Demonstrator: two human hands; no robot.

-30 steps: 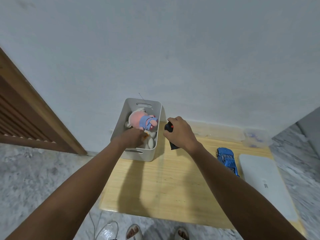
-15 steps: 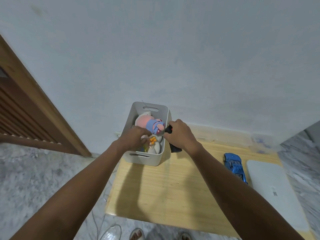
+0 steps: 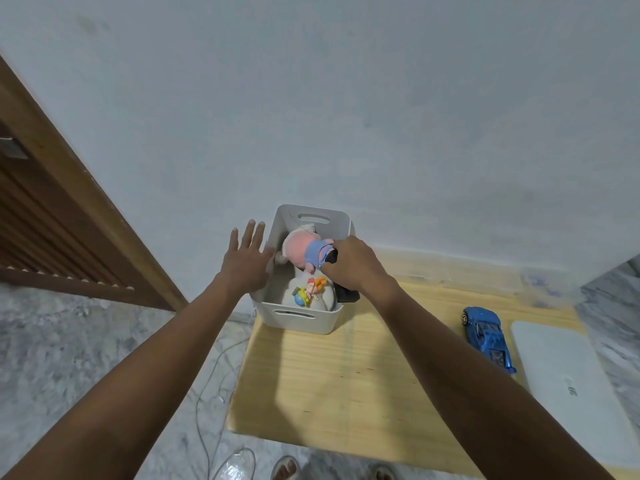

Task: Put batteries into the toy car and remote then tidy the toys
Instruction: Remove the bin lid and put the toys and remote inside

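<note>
Wooden bench (image 3: 346, 386) carrying white storage bin (image 3: 304, 318) of plush toys (image 3: 303, 252), blue toy car (image 3: 488, 337) lying well apart, likely next. Right hand (image 3: 353, 265) clamped on black remote (image 3: 346, 294), lowering into bin; left hand (image 3: 246, 261) spread, empty, beside rim, perhaps steadying.

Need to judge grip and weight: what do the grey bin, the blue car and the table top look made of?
Grey bin: seemingly matte moulded plastic, with rounded corners and cut-out handles.
Blue car: glossy painted shell with highlights; plastic or die-cast metal, cannot tell.
Table top: pale wood or wood-look laminate, visible straight grain, satin sheen.
</note>
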